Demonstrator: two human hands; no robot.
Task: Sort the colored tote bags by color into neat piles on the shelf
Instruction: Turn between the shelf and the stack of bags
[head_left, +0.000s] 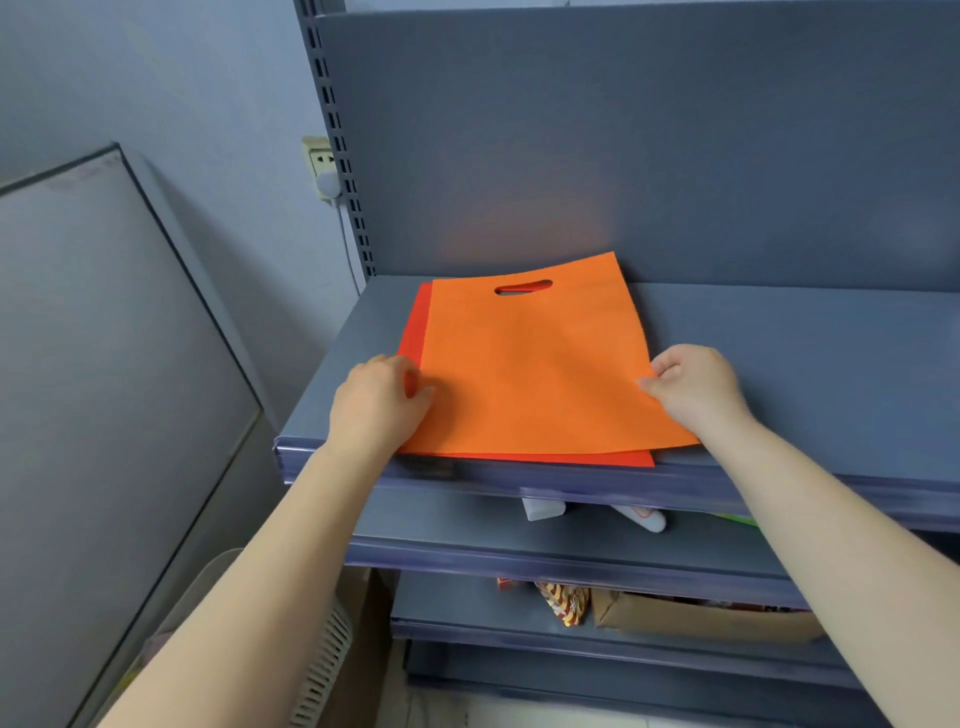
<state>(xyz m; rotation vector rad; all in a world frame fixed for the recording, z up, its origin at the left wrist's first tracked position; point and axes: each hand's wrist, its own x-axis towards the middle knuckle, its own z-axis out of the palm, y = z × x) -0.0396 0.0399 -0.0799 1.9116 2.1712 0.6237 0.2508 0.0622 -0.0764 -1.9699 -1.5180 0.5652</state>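
An orange tote bag (540, 364) with a cut-out handle lies flat on the grey-blue shelf (805, 364), skewed a little clockwise. Under it lies a red tote bag (415, 322), showing along the left side and the front edge. My left hand (379, 400) pinches the left edge of the bags, thumb on the orange one. At the right edge of the orange bag, my right hand (696, 387) pinches it with curled fingers.
The shelf's right half is bare behind the upright back panel (675, 156). Lower shelves hold white items (644, 517), a green edge (737, 519) and a cardboard box (701, 618). A grey board (104, 364) leans at left, with a white basket (322, 665) below it.
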